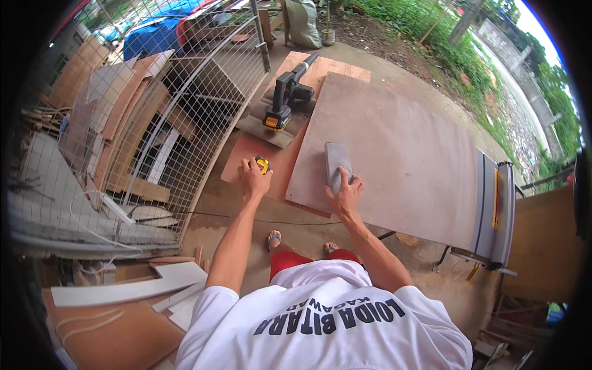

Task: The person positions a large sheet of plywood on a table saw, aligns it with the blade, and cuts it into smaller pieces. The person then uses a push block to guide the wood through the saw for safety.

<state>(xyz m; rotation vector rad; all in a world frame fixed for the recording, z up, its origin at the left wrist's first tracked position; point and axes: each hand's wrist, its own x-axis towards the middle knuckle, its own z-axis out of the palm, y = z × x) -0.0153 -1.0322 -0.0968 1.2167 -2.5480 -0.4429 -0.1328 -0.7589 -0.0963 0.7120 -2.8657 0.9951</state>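
My left hand [253, 180] grips a yellow-and-black tape measure [263, 164] over a reddish plywood board [240, 160]. To its right, my right hand [346, 196] has its fingers around the lower end of a grey rectangular block [337, 157], which rests on the large dusty grey-brown panel [407, 142]. A black power tool with a battery [285, 95] lies beyond my left hand, on some curved grey-brown pieces [265, 132] atop the plywood.
A table saw [501, 209] adjoins the panel at right. A wire-mesh fence [216, 74] with leaning boards [117, 117] lines the left. Offcuts [105, 296] lie at lower left. A cable [240, 216] crosses the concrete floor [216, 240]. A sack [302, 24] stands at the back.
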